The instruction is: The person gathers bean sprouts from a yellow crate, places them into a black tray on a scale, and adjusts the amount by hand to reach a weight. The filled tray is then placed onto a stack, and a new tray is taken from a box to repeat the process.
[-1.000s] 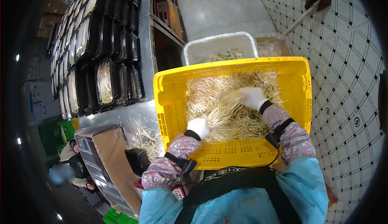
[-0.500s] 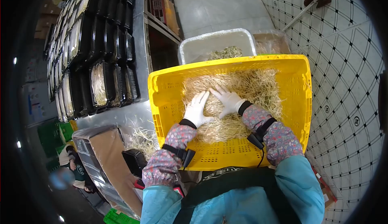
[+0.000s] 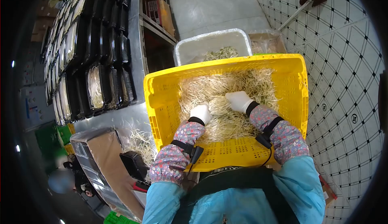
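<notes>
A yellow perforated crate [image 3: 283,78] stands before me, holding a thick bed of pale bean sprouts [image 3: 226,127]. My left hand [image 3: 201,113], in a white glove, is closed with its fingers sunk into the sprouts on the left side of the pile. Slightly higher and to the right, my right hand [image 3: 239,101], also gloved in white, has its fingers curled round a bunch of sprouts. The fingertips of both hands are hidden among the strands.
Stacks of black plastic trays [image 3: 95,88] filled with sprouts stand on a metal table [image 3: 139,34] at left. Behind the crate is a plastic-lined white tub [image 3: 186,52]. An open cardboard box [image 3: 107,151], an empty black tray [image 3: 135,165] and loose sprouts [image 3: 139,143] lie lower left. Another person [image 3: 76,175] is beyond.
Both hands went from lying flat with spread fingers on the sprouts to closing into them. They moved farther apart, the left one slightly lower. The view shifted slightly.
</notes>
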The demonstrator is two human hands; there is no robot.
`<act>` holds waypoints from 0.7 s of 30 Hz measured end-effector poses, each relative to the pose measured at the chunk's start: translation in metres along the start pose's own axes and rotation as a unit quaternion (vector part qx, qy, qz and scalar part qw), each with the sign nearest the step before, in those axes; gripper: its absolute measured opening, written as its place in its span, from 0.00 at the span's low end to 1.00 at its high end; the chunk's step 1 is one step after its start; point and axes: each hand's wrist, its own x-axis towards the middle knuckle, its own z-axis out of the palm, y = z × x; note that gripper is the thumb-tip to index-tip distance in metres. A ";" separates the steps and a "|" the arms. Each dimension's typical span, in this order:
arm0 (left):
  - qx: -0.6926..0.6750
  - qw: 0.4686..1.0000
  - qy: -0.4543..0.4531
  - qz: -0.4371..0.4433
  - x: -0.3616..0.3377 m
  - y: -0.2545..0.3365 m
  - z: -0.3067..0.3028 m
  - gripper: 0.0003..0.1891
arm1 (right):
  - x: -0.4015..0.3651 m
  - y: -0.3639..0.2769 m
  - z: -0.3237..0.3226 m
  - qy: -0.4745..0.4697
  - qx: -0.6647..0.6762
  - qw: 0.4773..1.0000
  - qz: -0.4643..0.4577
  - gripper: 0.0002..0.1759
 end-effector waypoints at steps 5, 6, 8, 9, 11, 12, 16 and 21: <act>0.014 0.998 0.046 0.046 -0.021 0.008 -0.014 0.15 | 0.002 0.026 -0.017 0.056 -0.004 0.998 -0.001 0.10; 0.019 0.997 0.055 0.044 -0.029 -0.002 -0.013 0.16 | 0.004 0.042 -0.018 0.071 0.003 0.997 0.018 0.10; 0.016 0.999 0.027 0.025 -0.045 -0.024 -0.018 0.17 | 0.002 0.059 -0.045 0.111 -0.039 0.984 0.136 0.14; 0.027 0.999 0.016 0.024 -0.052 -0.033 -0.012 0.18 | 0.000 0.058 -0.053 0.150 -0.024 0.981 0.125 0.16; 0.037 0.999 0.024 0.033 -0.049 -0.037 -0.002 0.30 | 0.012 0.023 -0.068 0.101 -0.010 0.988 0.114 0.17; 0.027 0.997 0.049 0.045 -0.047 -0.031 -0.005 0.35 | 0.025 0.005 -0.066 0.073 0.018 0.992 0.106 0.18; 0.052 0.998 0.026 -0.030 -0.056 -0.019 -0.013 0.50 | 0.056 -0.033 0.001 0.064 -0.016 0.998 -0.013 0.25; -0.203 0.975 0.078 -0.043 -0.102 -0.056 -0.019 0.35 | 0.071 -0.046 -0.025 -0.144 -0.021 0.989 -0.007 0.34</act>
